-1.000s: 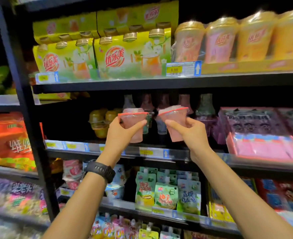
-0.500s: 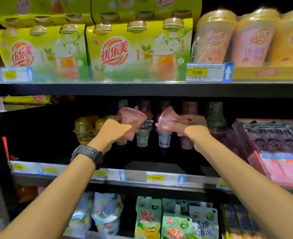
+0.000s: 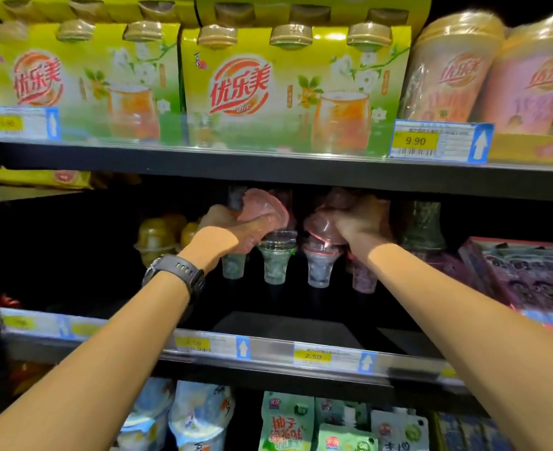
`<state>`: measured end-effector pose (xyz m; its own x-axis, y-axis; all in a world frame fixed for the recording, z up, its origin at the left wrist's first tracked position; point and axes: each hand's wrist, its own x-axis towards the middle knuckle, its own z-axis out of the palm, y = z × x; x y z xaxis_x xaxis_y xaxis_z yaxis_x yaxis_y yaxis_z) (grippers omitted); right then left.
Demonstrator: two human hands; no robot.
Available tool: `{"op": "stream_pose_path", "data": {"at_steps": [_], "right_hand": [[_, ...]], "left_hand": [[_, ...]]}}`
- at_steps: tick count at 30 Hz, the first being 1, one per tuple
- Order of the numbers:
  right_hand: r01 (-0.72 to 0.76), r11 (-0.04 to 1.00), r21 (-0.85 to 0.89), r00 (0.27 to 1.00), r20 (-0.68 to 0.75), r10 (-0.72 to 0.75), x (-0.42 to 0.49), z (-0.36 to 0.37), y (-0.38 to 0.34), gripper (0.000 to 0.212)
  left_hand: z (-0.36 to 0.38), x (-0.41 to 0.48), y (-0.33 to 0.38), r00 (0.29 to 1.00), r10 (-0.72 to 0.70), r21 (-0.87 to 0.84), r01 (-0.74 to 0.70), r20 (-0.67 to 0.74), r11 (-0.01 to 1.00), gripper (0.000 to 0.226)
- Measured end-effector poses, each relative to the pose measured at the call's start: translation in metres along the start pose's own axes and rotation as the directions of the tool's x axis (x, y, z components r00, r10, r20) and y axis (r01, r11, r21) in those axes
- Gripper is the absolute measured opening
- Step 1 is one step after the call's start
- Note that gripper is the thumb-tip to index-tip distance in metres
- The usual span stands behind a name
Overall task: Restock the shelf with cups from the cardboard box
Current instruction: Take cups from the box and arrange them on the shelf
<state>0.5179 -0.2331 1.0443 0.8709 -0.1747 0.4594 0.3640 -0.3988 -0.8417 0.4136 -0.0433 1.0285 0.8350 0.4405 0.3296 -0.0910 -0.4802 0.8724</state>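
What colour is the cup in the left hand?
Pink; the cup in the left hand shows best in the head view.

The red brand logo 优乐美 stands on the left multipack box [image 3: 79,83] and the right multipack box [image 3: 294,86] on the upper shelf [image 3: 268,167], and again on two wrapped tall cups [image 3: 454,70] [image 3: 535,79] beside them. The price tag [image 3: 441,141] on that shelf's edge reads 9.90 on yellow, next to a white up-arrow. On the middle shelf [image 3: 278,351] edge, the right tag [image 3: 333,356] reads 2.50 and the blurrier left tag [image 3: 210,346] seems to read the same, while a green pouch [image 3: 286,424] below bears 柚子.
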Motion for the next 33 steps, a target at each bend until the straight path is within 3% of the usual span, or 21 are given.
{"op": "stream_pose_path", "data": {"at_steps": [2, 5, 14, 20, 23, 27, 33], "right_hand": [[0.024, 0.996, -0.083, 1.0, 0.012, -0.024, 0.006, 0.004, -0.003, 0.053], [0.046, 0.984, -0.17, 0.997, 0.062, -0.035, 0.018, 0.016, 0.005, 0.046], [0.153, 0.944, -0.293, 0.987, 0.086, -0.134, 0.026, 0.028, 0.012, 0.041], [0.191, 0.938, -0.289, 0.98, 0.106, -0.167, 0.031, 0.03, 0.017, 0.048], [0.218, 0.928, -0.3, 0.974, 0.132, -0.186, 0.031, 0.027, 0.018, 0.041], [0.235, 0.934, -0.269, 0.967, 0.165, -0.195, 0.029, 0.022, 0.019, 0.042], [0.329, 0.922, -0.205, 0.942, 0.148, -0.303, 0.021, 0.011, 0.019, 0.045]], "left_hand": [[-0.001, 0.0, 0.004, 0.999, -0.042, 0.042, 0.043, -0.024, 0.998, 0.083], [-0.002, -0.004, 0.009, 0.998, -0.062, 0.181, 0.067, -0.032, 0.981, 0.096], [-0.004, 0.012, 0.004, 0.999, -0.025, 0.279, 0.035, -0.041, 0.96, 0.082], [-0.002, 0.025, -0.005, 0.997, 0.012, 0.316, 0.013, -0.074, 0.949, 0.066], [0.001, 0.028, -0.006, 0.998, 0.014, 0.311, 0.005, -0.06, 0.95, 0.073], [0.001, 0.033, -0.005, 0.996, 0.063, 0.38, -0.036, -0.058, 0.924, 0.062], [0.0, 0.046, -0.003, 0.988, 0.156, 0.447, -0.133, -0.015, 0.885, 0.078]]}}
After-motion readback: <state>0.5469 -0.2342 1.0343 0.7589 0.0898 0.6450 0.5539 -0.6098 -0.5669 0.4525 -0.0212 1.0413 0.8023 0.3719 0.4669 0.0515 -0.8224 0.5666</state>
